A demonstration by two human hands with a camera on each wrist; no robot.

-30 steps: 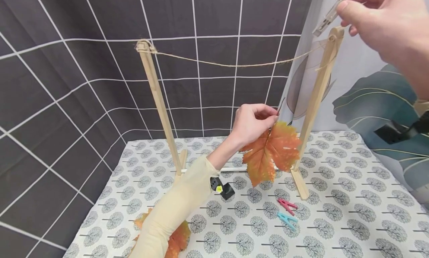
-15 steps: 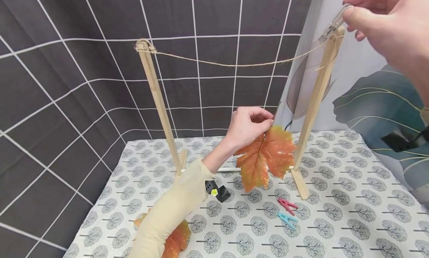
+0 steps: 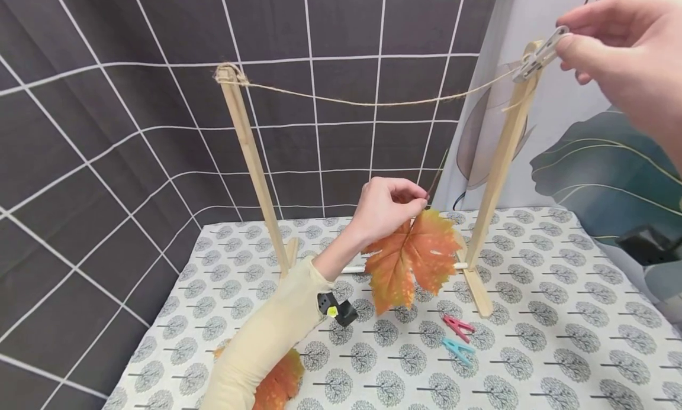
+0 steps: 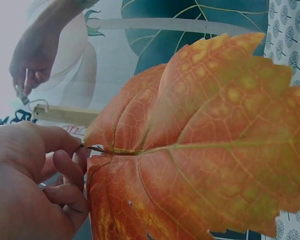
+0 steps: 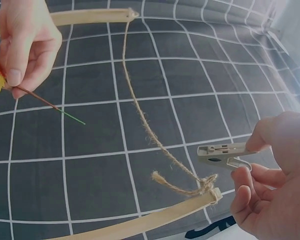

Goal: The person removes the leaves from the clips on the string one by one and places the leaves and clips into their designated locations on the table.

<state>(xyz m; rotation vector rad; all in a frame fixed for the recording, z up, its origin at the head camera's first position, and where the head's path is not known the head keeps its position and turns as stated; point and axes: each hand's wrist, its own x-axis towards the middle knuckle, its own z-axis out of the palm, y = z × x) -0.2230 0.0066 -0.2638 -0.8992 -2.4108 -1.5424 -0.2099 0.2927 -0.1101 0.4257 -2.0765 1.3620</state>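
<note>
My left hand [image 3: 386,212] pinches the stem of an orange-yellow artificial maple leaf [image 3: 407,259], which hangs below the fingers. In the right wrist view the stem's green end [image 5: 72,116] sticks out past the fingertips. Up by the top of the right wooden post [image 3: 501,155], my right hand [image 3: 629,55] grips a pale grey clothespin [image 5: 222,152] between thumb and fingers. Its nose points toward the twine [image 3: 373,105], a sagging line strung between the two posts. A gap shows between clothespin and twine in the right wrist view.
A red clothespin [image 3: 457,328] and a blue clothespin [image 3: 458,351] lie on the tree-patterned tablecloth [image 3: 533,362]. Another orange leaf [image 3: 279,383] lies partly under my left sleeve. The left post [image 3: 250,144] and a white crossbar [image 3: 354,269] complete the stand; a dark gridded curtain hangs behind.
My left hand has moved left and down with the leaf. My right hand has shifted right and down, bringing the grey clothespin in front of the right post's top.
</note>
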